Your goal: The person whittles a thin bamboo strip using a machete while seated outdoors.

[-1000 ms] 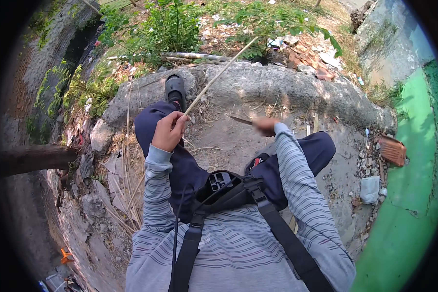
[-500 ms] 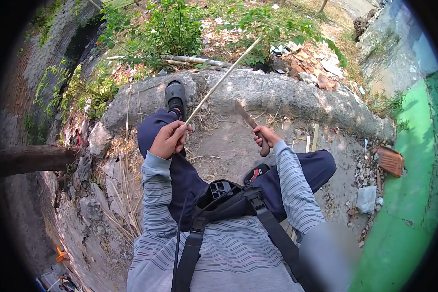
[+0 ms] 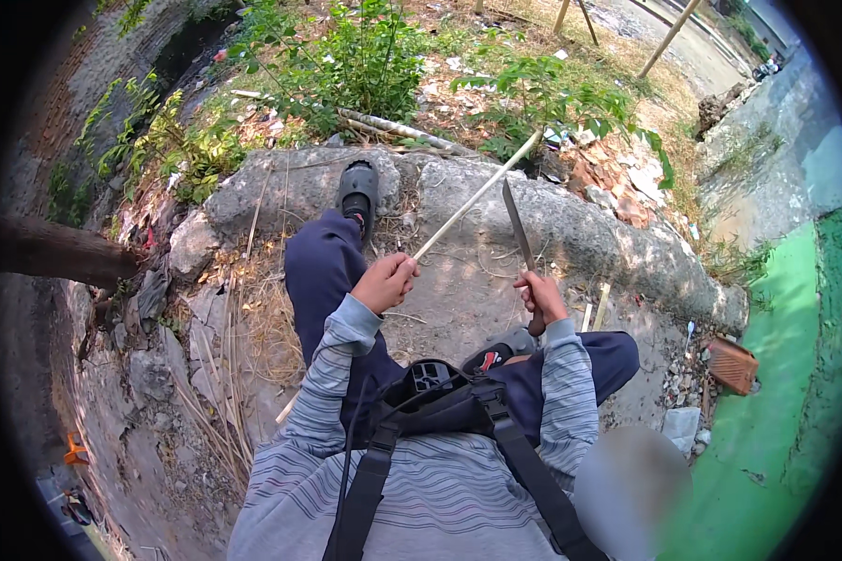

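Note:
My left hand (image 3: 385, 283) is closed round a long pale stick (image 3: 482, 196), which looks like bamboo. The stick slants up and away to the right, its far end above the rough concrete ledge; a pale piece also shows beside my left sleeve. In my right hand (image 3: 542, 296) is a large knife (image 3: 518, 224), gripped by its brown handle. Its dark blade points upward and away from me, seen nearly edge-on, with its tip a little to the right of the stick. Blade and stick appear apart.
A rough concrete ledge (image 3: 496, 201) curves ahead, with my left clog (image 3: 358, 182) on it. Beyond grow leafy plants (image 3: 370, 70). Thin strips (image 3: 220, 374) lie at left. At right are an orange-brown basket-like block (image 3: 732, 365) and a green wall (image 3: 776, 402).
My left hand has moved right with the stick. The knife has turned more upright, its blade now nearly edge-on, and my right hand has shifted slightly right and nearer. The view has shifted too.

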`<action>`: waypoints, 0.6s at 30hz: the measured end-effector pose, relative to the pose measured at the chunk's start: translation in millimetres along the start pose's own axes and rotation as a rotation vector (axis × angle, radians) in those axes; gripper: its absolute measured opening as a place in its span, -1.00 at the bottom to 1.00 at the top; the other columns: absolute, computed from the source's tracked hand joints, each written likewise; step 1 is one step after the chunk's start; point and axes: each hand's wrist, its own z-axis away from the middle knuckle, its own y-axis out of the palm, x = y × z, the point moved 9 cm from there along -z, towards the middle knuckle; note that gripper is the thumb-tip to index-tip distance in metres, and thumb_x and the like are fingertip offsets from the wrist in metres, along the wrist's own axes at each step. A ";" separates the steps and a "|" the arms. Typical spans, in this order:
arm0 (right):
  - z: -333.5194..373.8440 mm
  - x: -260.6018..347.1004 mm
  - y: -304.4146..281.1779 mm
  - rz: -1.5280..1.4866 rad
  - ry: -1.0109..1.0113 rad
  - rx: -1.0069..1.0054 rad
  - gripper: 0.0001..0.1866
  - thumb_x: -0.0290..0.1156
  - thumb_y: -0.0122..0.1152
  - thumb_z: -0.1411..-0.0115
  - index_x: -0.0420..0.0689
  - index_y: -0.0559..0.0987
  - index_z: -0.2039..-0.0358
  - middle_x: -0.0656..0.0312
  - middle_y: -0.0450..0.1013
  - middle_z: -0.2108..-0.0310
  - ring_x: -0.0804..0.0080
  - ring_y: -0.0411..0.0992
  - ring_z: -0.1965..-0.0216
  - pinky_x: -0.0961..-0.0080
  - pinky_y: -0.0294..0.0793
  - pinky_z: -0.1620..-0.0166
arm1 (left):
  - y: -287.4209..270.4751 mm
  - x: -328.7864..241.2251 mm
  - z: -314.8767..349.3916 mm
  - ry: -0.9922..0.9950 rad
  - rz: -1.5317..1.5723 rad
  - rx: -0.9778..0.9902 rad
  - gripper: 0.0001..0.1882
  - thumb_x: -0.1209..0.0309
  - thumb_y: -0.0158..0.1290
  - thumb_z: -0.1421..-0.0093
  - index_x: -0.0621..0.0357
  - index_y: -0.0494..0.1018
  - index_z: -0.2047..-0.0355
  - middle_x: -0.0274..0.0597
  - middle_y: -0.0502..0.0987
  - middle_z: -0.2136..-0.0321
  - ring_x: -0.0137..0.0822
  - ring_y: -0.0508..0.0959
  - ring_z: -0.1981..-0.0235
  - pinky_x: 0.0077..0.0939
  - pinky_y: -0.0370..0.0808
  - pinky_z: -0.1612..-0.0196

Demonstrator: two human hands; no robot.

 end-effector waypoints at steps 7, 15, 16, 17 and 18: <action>34.3 29.7 6.8 0.012 -0.508 -0.242 -0.66 -0.25 0.29 -0.31 -0.15 0.50 0.55 0.36 0.38 0.71 0.62 0.32 0.73 0.60 0.22 0.66 | 16.3 27.8 -8.0 -0.082 -0.109 -0.086 -0.73 0.24 -0.13 -0.49 0.16 0.37 0.27 -0.32 0.51 0.53 -0.54 0.45 0.66 -0.54 0.36 0.63; 45.4 24.2 83.5 0.642 -0.733 -0.160 -0.69 -0.26 0.38 -0.24 -0.22 0.51 0.43 0.09 0.45 0.68 0.22 0.48 0.64 0.30 0.38 0.49 | 43.1 81.4 -31.0 0.046 -0.641 -0.132 -0.67 0.17 -0.09 -0.45 0.24 0.39 0.14 0.06 0.60 0.39 0.05 0.61 0.36 -0.06 0.50 0.21; 47.8 23.4 91.9 0.641 -0.732 -0.157 -0.69 -0.26 0.38 -0.24 -0.22 0.51 0.43 0.09 0.45 0.68 0.22 0.48 0.64 0.30 0.38 0.49 | 42.5 74.6 -28.4 0.069 -0.678 -0.180 -0.64 0.15 -0.08 -0.44 0.26 0.39 0.12 0.17 0.61 0.35 0.20 0.61 0.25 0.03 0.48 0.12; 52.3 22.8 103.0 0.693 -0.757 -0.144 -0.69 -0.24 0.38 -0.23 -0.21 0.51 0.42 0.04 0.44 0.67 0.09 0.49 0.61 0.25 0.38 0.48 | 44.5 71.6 -26.2 0.066 -0.679 -0.182 -0.64 0.15 -0.08 -0.44 0.26 0.39 0.12 0.17 0.61 0.35 0.20 0.61 0.25 0.03 0.48 0.12; 56.0 22.6 113.6 0.745 -0.780 -0.132 -0.68 -0.22 0.39 -0.23 -0.20 0.51 0.41 0.00 0.43 0.67 -0.03 0.50 0.59 0.20 0.39 0.48 | 46.1 71.7 -24.2 0.028 -0.699 -0.176 -0.64 0.18 -0.07 -0.43 0.29 0.41 0.10 0.25 0.61 0.30 0.26 0.61 0.19 0.09 0.48 0.07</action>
